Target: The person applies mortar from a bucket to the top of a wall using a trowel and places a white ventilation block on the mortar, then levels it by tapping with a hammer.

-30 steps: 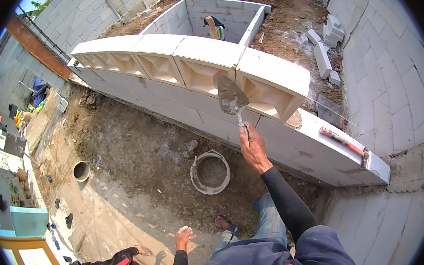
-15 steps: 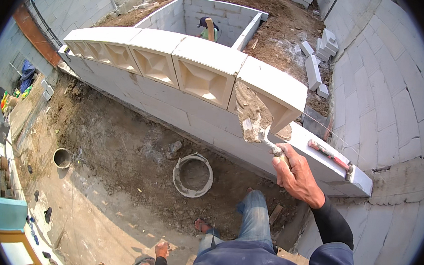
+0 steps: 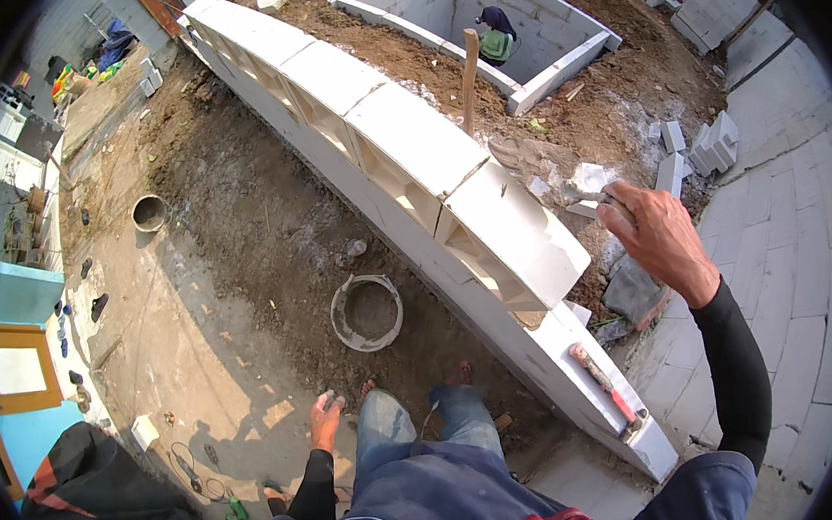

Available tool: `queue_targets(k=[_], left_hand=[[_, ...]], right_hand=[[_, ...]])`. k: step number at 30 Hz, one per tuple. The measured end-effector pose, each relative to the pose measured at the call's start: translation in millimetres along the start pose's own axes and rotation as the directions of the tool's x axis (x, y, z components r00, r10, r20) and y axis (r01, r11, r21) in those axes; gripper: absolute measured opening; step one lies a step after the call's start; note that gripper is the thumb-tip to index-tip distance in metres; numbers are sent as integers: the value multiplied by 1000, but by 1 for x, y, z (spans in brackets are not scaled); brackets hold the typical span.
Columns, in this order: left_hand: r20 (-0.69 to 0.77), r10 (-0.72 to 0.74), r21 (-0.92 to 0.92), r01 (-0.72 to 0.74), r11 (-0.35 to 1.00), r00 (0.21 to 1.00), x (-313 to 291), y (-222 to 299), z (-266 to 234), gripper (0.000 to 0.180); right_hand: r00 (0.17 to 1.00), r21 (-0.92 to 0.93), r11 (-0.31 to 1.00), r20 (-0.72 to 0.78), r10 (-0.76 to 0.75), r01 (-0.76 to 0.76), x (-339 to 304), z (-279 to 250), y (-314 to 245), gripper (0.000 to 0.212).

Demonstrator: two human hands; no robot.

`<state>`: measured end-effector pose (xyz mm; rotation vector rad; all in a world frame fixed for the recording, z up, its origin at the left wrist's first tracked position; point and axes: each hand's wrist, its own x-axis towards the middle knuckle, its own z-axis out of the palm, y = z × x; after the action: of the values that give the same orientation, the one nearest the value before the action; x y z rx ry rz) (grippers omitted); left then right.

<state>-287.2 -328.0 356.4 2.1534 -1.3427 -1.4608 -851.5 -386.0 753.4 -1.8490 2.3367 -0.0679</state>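
Black-sleeved, the right hand [image 3: 660, 238] curls tight around the handle of a metal trowel [image 3: 555, 167], its rough brownish-grey blade beyond the long white block wall [image 3: 415, 143]. The left hand [image 3: 325, 423] bends its fingers, on what I cannot tell. A red-and-grey hammer [image 3: 608, 384] lies on the wall's right end.

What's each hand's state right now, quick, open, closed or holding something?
Left hand: too small in view to tell if open or closed.
Right hand: closed, holding the trowel by its handle.
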Motion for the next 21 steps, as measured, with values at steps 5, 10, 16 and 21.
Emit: queue_targets(k=[5,10,16,21], left_hand=[[32,118,-49,-116,992,993,-41,81,13,56],[126,52,-68,-43,997,991,-21,108,24,55],[170,105,-34,-101,994,980,27,132,17,56],[196,58,-9,-57,998,979,31,159,5,57]], right_hand=[[995,-38,995,35,-94,96,22,-4,14,33],[980,45,991,151,-132,126,9,-3,-9,29],[986,65,997,165,25,-36,15,1,8,33],[992,86,995,116,-58,49,15,11,9,32]])
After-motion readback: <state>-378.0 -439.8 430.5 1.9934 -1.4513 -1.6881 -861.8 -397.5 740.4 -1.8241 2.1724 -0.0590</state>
